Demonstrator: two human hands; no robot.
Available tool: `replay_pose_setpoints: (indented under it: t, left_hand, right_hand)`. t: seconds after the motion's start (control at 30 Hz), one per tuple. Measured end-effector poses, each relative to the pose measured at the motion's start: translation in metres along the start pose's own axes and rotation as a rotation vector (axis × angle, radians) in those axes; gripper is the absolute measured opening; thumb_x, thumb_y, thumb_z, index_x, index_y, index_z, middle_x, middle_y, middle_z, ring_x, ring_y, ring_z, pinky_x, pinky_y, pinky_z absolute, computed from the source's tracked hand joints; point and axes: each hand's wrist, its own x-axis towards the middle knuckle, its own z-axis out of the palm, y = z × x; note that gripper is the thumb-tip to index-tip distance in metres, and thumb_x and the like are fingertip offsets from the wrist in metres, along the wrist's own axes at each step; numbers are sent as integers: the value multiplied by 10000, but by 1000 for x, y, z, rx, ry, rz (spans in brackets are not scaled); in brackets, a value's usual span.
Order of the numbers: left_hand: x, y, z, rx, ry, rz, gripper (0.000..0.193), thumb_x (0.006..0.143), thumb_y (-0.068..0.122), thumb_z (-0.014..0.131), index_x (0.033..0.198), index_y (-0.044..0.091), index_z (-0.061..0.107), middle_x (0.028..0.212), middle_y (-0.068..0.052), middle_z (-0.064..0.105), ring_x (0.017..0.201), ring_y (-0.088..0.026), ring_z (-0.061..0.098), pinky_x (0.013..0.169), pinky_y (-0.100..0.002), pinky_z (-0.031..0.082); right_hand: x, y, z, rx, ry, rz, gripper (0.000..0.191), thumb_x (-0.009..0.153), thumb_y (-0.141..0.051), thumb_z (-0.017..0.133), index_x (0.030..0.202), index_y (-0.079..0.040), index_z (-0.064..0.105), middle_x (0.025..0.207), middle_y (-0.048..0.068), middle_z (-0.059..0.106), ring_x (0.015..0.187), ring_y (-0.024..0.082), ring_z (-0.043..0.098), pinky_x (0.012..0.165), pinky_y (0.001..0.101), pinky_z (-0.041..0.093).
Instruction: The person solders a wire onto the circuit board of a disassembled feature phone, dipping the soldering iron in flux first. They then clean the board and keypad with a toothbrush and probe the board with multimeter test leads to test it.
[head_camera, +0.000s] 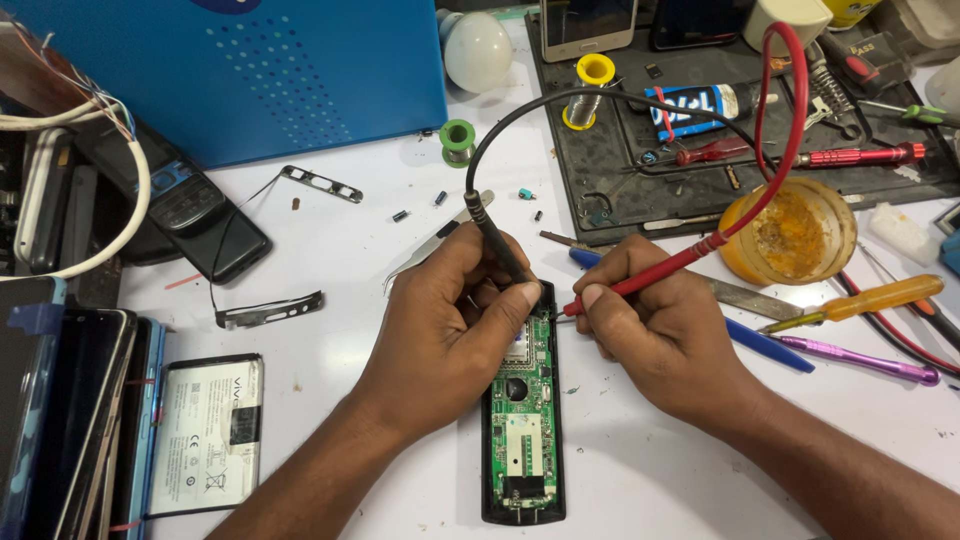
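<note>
Frame centre: left hand pinches the black probe, fingers pressed together, over the opened phone's green circuit board on the white table. Right hand pinches the red probe, tip at the board's upper edge.

A single view from a camera worn on the person's head. It looks steeply down and forward over a white work surface, from close range. Both forearms enter from the bottom edge and meet near the centre of the frame. The far edge of the view reaches a blue box and a black rubber work mat.
</note>
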Motion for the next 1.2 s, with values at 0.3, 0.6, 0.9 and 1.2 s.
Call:
replay_pose_setpoints:
  t: [0.3, 0.6, 0.9, 1.2]
  left_hand:
    - [-1, 1, 1, 26, 2, 34, 95, 949, 78, 667, 1013, 40, 608, 751, 25, 588, 689, -38, 527, 601, -238, 451]
    - [-1, 4, 2, 59, -9, 21, 79, 953, 94, 664, 995, 46, 618, 684, 32, 563, 630, -43, 494, 562, -257, 419]
    - [-3, 7, 2, 102, -15, 6, 81, 954, 112, 669, 982, 46, 630, 649, 34, 550, 601, -40, 463, 528, -260, 398]
    - [-4, 8, 2, 120, -7, 21, 90, 947, 107, 671, 998, 47, 628, 633, 31, 550, 577, -47, 468, 521, -265, 390]
  right_hand:
    - [1, 0, 1, 37, 0, -7, 94, 952, -94, 576, 969, -15, 624, 774, 40, 665, 605, 42, 567, 524, 221, 465]
    - [1, 2, 0, 22, 0, -27, 94, 951, -98, 578, 964, -15, 620, 772, 39, 661, 618, 34, 555, 527, 219, 459]
    - [0, 3, 1, 16, -2, -50, 98, 956, -105, 584, 968, -14, 619, 796, 37, 654, 644, 40, 568, 543, 220, 466]
    - [-2, 3, 2, 16, -7, -71, 102, 960, -102, 579, 968, -9, 619, 828, 34, 640, 691, 46, 588, 581, 223, 482]
